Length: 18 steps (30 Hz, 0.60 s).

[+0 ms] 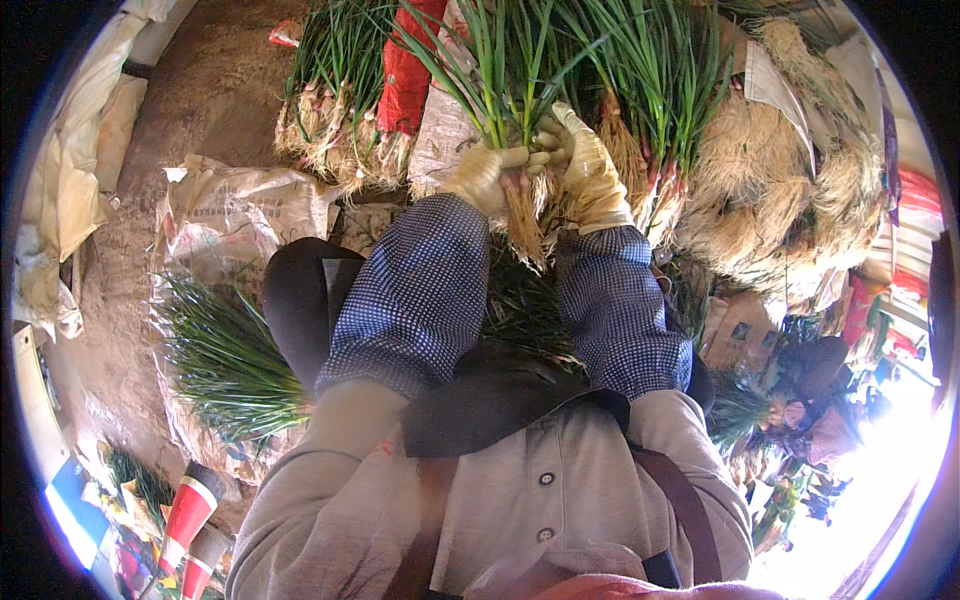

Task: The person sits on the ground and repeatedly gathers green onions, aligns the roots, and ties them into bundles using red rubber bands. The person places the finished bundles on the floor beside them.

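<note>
My left hand (480,176), in a pale yellow glove, grips a small bunch of green-leaved plants (491,112) with reddish stem bases and fibrous roots hanging below the fist. Close at its right, my right hand (592,169), gloved the same way, has its fingers curled about stems and roots by the same bunch. Blue checked sleeve covers reach up both forearms. More rooted plants (664,150) lie just right of my right hand. At the upper left rests another rooted pile (330,112), beside a red strip of material (409,71).
Large root bundles (750,165) lie at the upper right. Woven sacks (247,210) cover the ground at the left, with a heap of green leaves (225,360) on them. Further right, a person (817,405) is near more plants. Dark leaves (525,300) lie below my hands.
</note>
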Each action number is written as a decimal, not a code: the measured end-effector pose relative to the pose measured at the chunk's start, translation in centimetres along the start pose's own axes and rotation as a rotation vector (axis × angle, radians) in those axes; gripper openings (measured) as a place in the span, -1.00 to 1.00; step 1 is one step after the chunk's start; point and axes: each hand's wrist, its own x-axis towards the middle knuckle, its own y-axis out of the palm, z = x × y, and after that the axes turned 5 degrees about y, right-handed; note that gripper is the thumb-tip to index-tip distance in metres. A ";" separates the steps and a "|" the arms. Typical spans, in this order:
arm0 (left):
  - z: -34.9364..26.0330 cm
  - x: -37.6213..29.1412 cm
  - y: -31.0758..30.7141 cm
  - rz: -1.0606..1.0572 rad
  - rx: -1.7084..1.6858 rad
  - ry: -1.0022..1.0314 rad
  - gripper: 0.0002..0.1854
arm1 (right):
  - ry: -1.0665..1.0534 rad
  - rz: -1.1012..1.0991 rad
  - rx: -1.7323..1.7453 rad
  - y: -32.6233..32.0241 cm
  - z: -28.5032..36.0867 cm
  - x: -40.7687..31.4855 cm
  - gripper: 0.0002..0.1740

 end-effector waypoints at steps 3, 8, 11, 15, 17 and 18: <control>0.3 0.3 0.0 -0.060 0.446 0.077 -0.74 | -0.241 -0.151 -0.607 0.1 -0.1 -0.9 -0.47; 1.8 1.6 -0.1 -0.204 0.849 0.299 -0.66 | -0.602 -0.391 -1.702 1.2 -0.9 -0.3 -0.57; 2.1 1.7 -0.2 -0.226 0.892 0.326 -0.66 | -0.603 -0.517 -1.820 2.1 -1.2 0.2 -0.65; 1.5 1.1 0.2 -0.247 1.033 0.227 -0.75 | -0.575 -0.283 -1.926 2.7 0.0 0.0 -0.66; 0.7 0.8 0.3 -0.198 0.641 0.126 -0.73 | -0.591 -0.406 -1.715 2.4 1.0 -0.4 -0.69; 0.3 0.5 0.2 -0.177 0.545 0.141 -0.73 | -0.555 -0.446 -1.497 2.0 1.3 -0.8 -0.69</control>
